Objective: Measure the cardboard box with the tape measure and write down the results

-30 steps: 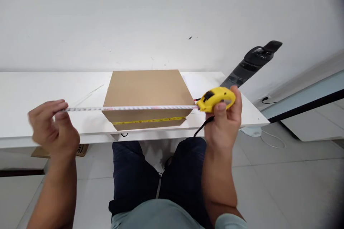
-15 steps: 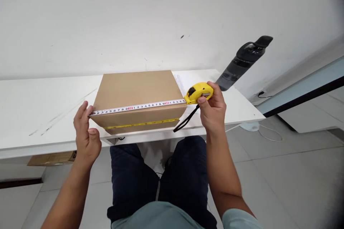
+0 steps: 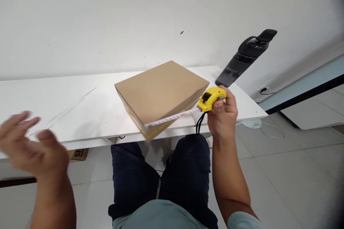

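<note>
The box (image 3: 161, 93) has swung round on the worktop (image 3: 88, 114), one corner now toward the person, so the blade (image 3: 172, 117) slants away from its top edge and probably gives no true reading. The left hand (image 3: 34, 146) has drawn off well left of the box, blurred, fingers spread, nothing visible in it. The right hand (image 3: 223, 114) grips the yellow tape (image 3: 212, 98) just right of the box. The box is plain brown, closed on top, with a yellow strip (image 3: 161, 126) along its sides.
</note>
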`<state>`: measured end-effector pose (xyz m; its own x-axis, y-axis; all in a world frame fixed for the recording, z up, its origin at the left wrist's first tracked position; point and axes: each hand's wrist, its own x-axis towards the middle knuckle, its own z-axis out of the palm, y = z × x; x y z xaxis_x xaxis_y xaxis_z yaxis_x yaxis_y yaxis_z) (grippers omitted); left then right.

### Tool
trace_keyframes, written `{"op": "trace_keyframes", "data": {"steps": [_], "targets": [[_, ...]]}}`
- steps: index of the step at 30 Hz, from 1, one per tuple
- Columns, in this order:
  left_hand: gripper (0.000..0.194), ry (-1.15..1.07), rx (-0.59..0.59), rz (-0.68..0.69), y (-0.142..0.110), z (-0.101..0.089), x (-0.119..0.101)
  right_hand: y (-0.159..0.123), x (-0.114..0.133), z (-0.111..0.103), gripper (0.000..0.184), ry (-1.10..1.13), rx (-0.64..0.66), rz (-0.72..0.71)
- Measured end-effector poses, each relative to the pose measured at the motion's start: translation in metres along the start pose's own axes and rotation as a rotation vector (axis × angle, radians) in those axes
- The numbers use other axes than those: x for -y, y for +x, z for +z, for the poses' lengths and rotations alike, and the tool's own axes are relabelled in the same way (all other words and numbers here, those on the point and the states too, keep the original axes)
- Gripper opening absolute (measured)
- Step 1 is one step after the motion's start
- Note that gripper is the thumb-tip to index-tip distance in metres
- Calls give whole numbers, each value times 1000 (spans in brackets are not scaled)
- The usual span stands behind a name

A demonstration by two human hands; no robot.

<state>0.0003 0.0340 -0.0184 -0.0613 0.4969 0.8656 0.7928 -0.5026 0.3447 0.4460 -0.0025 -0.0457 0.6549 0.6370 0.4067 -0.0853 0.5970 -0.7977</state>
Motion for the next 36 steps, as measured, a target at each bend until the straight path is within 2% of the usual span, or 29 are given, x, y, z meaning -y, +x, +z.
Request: {"op": "trace_keyframes", "data": {"steps": [1, 3, 5, 7, 10, 14, 19, 21, 23, 26, 28, 29, 31, 32, 34, 36], "targets": [[59, 57, 0, 146, -5, 2, -14, -5, -2, 5, 58, 5, 20, 30], [61, 127, 101, 437, -18, 10, -48, -13, -5, 15, 58, 21, 61, 67], [62, 79, 204, 592, -30, 23, -83, -18, -8, 23, 56, 14, 102, 71], [61, -10, 246, 655, -37, 40, -111, -19, -11, 27, 54, -30, 128, 46], [62, -90, 287, 622, -40, 70, -137, -22, -14, 28, 52, -89, 145, 48], [58, -190, 317, 599, -42, 99, -157, -45, -11, 30, 57, -48, 137, 168], [27, -419, 255, 556, -61, 99, -177, -100, 3, 20, 50, 72, 192, 388], [29, -483, 254, 535, -68, 98, -181, -117, 9, 13, 49, 124, 273, 468], [44, -546, 319, 525, -72, 101, -184, -126, 14, 5, 50, 155, 393, 516], [60, -699, 445, 527, -69, 112, -191, -119, 18, -8, 54, 100, 581, 488], [61, -745, 456, 546, -64, 120, -196, -101, 18, -18, 53, -37, 656, 365], [62, -736, 449, 558, -62, 123, -199, -89, 17, -24, 51, -127, 654, 287], [63, -693, 432, 610, -57, 129, -203, -65, 15, -36, 48, -269, 551, 157], [63, -666, 424, 636, -56, 131, -205, -55, 15, -40, 47, -287, 495, 136], [61, -617, 397, 666, -57, 135, -206, -47, 15, -45, 52, -199, 503, 211], [54, -587, 378, 670, -61, 138, -208, -53, 15, -45, 62, -32, 671, 378]]}}
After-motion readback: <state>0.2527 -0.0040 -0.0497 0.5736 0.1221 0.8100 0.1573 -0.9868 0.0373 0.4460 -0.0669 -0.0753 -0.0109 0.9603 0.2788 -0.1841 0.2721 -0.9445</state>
